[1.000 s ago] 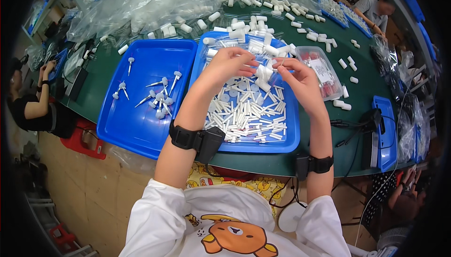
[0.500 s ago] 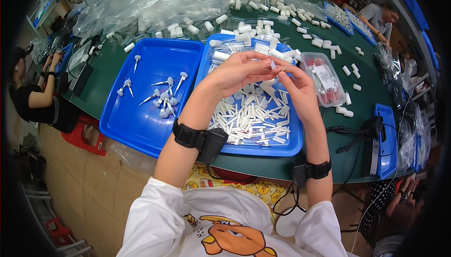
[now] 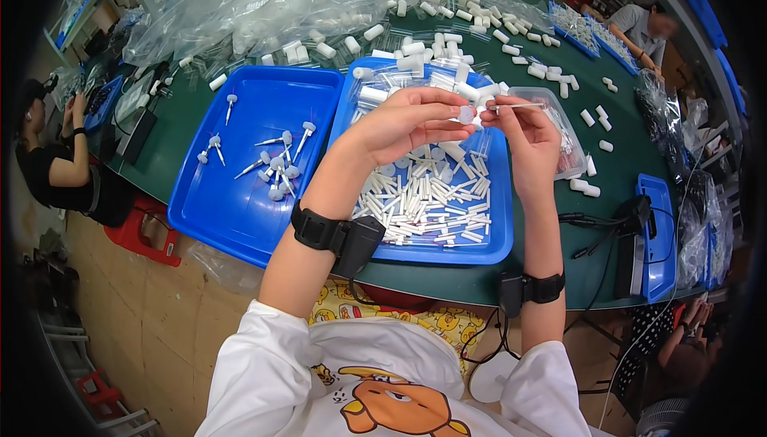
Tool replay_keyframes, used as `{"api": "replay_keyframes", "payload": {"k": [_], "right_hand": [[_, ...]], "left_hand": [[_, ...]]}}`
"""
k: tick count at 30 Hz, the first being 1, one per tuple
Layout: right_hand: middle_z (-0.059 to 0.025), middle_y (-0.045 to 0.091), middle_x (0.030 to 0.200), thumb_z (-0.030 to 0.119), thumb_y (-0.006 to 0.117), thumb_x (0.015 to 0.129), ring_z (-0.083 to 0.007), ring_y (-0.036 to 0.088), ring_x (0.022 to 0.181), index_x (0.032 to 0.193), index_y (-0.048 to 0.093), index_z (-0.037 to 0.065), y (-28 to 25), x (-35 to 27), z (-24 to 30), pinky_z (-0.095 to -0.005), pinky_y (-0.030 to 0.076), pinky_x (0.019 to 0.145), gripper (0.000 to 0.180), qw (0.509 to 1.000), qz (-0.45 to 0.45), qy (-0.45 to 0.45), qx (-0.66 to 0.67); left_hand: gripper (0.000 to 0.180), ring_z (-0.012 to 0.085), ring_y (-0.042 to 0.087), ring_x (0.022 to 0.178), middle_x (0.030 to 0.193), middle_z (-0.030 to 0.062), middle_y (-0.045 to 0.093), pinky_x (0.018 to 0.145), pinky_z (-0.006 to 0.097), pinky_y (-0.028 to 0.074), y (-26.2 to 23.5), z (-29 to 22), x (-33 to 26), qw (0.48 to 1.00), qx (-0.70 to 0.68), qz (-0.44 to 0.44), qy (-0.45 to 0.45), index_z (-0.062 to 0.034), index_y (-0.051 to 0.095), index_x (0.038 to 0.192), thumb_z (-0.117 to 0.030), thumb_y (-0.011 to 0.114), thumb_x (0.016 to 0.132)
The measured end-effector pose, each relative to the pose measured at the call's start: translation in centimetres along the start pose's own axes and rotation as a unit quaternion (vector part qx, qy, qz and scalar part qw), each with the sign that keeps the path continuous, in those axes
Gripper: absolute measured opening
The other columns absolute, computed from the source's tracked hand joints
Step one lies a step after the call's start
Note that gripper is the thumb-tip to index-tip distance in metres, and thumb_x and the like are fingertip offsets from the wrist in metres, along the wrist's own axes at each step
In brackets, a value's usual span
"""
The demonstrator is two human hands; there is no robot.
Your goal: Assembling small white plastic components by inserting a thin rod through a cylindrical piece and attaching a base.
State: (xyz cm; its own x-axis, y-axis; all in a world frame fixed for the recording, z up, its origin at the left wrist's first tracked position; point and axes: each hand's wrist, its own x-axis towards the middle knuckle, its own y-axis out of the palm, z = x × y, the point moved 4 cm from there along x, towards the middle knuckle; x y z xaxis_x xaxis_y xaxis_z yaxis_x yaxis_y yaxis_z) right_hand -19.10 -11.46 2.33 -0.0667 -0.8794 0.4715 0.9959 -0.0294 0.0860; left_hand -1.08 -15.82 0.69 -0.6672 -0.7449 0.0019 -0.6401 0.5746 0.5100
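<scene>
Above the right-hand blue tray [image 3: 502, 237], my left hand [image 3: 411, 121] pinches a round pale grey cap [image 3: 466, 114] between thumb and fingers. Close beside it, my right hand [image 3: 529, 137] grips a thin white stick [image 3: 521, 105], which points to the right. A white bit sits between the two hands; whether it joins the cap and the stick I cannot tell. Below my hands, the tray holds a heap of short white tubes [image 3: 427, 197], some grey discs and larger white cylinders. In the left-hand blue tray [image 3: 216, 213] lie several grey-headed pieces with thin stems [image 3: 277, 167].
A clear plastic box [image 3: 571, 167] of thin pieces stands right of the tray. White foam-like cylinders [image 3: 511, 49] and clear bags [image 3: 272, 5] cover the far table. Cables and a device [image 3: 631, 217] lie at the right. Other people [image 3: 60, 149] sit at left and far right.
My hands have drawn slightly apart, the right one moving right. The cap's round face now shows in my left hand, and the thin stick lies nearly level in my right.
</scene>
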Motion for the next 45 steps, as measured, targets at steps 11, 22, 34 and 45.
{"api": "replay_keyframes", "payload": {"k": [11,22,34,45], "right_hand": [[-0.0152,0.068,0.106,0.005,0.058,0.097,-0.0217,0.069,0.094,0.112,0.063,-0.007,0.08,-0.03,0.09,-0.0318,0.056,0.086,0.02,0.999,0.011,-0.036,-0.026],[-0.0164,0.068,0.103,0.0,0.059,0.095,-0.0223,0.069,0.094,0.11,0.063,-0.008,0.15,-0.03,0.54,-0.032,0.055,0.086,0.018,1.0,-0.01,-0.026,-0.012],[-0.015,0.068,0.103,0.003,0.059,0.095,-0.0206,0.068,0.091,0.11,0.064,-0.007,0.15,-0.15,0.16,-0.0303,0.055,0.084,0.018,0.998,0.032,-0.035,-0.032],[-0.0143,0.068,0.105,0.0,0.061,0.093,-0.0187,0.068,0.094,0.111,0.064,-0.007,0.37,-0.29,-0.11,-0.0285,0.054,0.085,0.02,0.999,0.041,-0.013,-0.025]], "left_hand": [[0.031,0.027,0.066,0.107,0.116,0.0201,0.065,0.096,0.033,0.054,-0.21,0.21,0.09,1.0,0.006,-0.006,0.003,0.0038,0.056,0.121,-0.008,0.063,0.093],[0.034,0.0262,0.066,0.107,0.115,0.0201,0.065,0.096,0.032,0.053,-0.06,0.17,0.0,1.0,0.018,-0.011,0.002,0.0047,0.054,0.122,-0.009,0.064,0.093],[0.032,0.0265,0.065,0.11,0.116,0.0188,0.062,0.096,0.031,0.053,-0.64,0.19,0.22,0.999,-0.005,-0.039,0.023,0.0058,0.054,0.121,-0.012,0.062,0.095],[0.031,0.0235,0.066,0.107,0.113,0.0177,0.065,0.096,0.031,0.053,-0.5,0.31,0.32,0.999,0.023,-0.011,0.018,0.003,0.055,0.121,-0.011,0.063,0.094]]}}
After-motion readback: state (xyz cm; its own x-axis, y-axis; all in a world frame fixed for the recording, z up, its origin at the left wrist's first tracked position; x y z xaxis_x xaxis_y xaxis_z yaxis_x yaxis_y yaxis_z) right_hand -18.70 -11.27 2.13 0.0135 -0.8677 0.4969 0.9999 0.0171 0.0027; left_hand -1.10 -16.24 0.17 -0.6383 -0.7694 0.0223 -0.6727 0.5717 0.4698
